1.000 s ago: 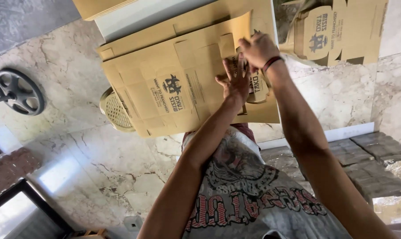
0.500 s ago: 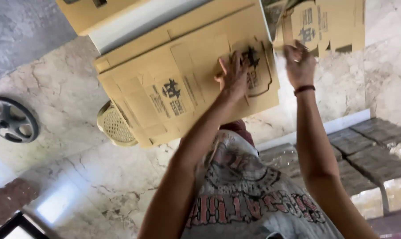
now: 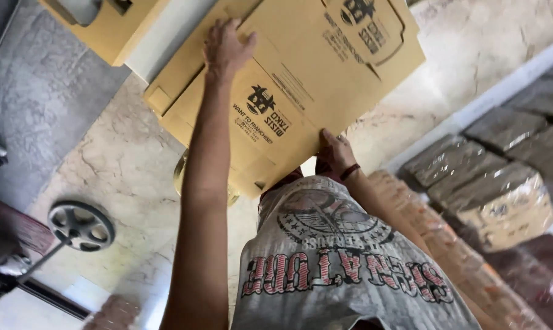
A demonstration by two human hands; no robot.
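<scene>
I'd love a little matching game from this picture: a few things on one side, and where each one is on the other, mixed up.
Things:
1. left hand
2. right hand
3. black wheel
4. flat cardboard box

Places:
A. on the marble floor, at the left
B. pressed on the far upper part of the cardboard
C. gripping the cardboard's near edge, a dark band on its wrist
D. held in front of the person's printed grey shirt

Pairs: 1-B, 2-C, 3-A, 4-D
</scene>
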